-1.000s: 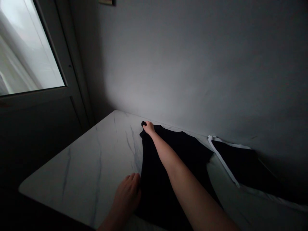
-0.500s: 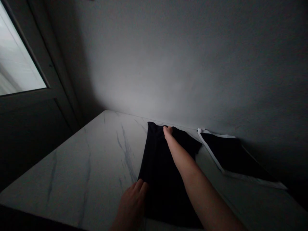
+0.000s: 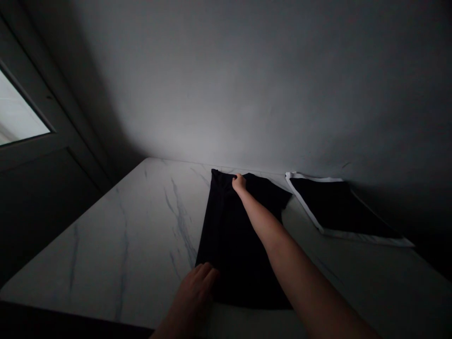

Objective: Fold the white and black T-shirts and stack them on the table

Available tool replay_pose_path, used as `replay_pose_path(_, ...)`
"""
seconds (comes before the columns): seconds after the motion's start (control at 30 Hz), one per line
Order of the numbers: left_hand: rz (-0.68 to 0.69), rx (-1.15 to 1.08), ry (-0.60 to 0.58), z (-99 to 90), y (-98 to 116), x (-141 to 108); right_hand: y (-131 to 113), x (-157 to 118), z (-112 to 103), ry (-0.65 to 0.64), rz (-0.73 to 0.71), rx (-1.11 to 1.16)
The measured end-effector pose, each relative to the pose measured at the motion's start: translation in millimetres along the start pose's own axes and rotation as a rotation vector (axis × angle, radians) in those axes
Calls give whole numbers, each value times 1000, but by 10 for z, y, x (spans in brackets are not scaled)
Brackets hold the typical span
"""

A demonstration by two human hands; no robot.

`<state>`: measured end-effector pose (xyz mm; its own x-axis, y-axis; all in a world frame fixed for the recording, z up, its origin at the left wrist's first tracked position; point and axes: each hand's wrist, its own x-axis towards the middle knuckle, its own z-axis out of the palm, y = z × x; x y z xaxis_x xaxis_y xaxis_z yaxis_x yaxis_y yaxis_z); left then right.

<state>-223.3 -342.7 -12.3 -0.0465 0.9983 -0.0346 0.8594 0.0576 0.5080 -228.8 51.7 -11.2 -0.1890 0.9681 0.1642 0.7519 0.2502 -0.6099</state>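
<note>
Two hands are recorded on cloth: the right hand (image 3: 239, 183) is held with fingers drawn together at the far edge of a black garment (image 3: 240, 245), any pinch indiscernible, the left hand (image 3: 196, 288) is laid slightly spread at its near edge, and the garment is laid flat on a marble-patterned table (image 3: 116, 245), a white-trimmed black cloth (image 3: 339, 207) being placed beside it.

Black garment (image 3: 229, 249) on a white marble tabletop (image 3: 106, 245) with grey veins

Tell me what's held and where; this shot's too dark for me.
The right hand seems to pinch the far edge of the black garment; the left hand lies at its near edge, grip unclear.
</note>
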Motion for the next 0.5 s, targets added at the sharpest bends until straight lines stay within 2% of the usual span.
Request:
replay_pose_path(0.07, 60, -67, -57, -126, 6, -27, 2, -4, 2, -16, -16, -10)
replay_pose_path(0.13, 130, -146, -146, -354, -34, 10, -2, -4, 6, -23, -24, -20)
replay_pose_path(0.2, 174, -190, -194, -643, -138, 195, -5, -11, 10, -23, -30, -27)
replay_pose_path(0.23, 183, -186, -175, -792, -214, 362, -3, -21, 12, -20, -33, -30)
replay_pose_path(0.3, 204, -102, -62, -1063, -404, 846, 13, -54, 22, -10, -40, -33)
replay_pose_path(0.37, 181, 25, 23, -1271, -609, 1477, 45, -98, 41, 1, -50, -36)
replay_pose_path(0.5, 10, 299, 132, -1466, -918, 2735, 128, -151, 116, 26, -115, -39)
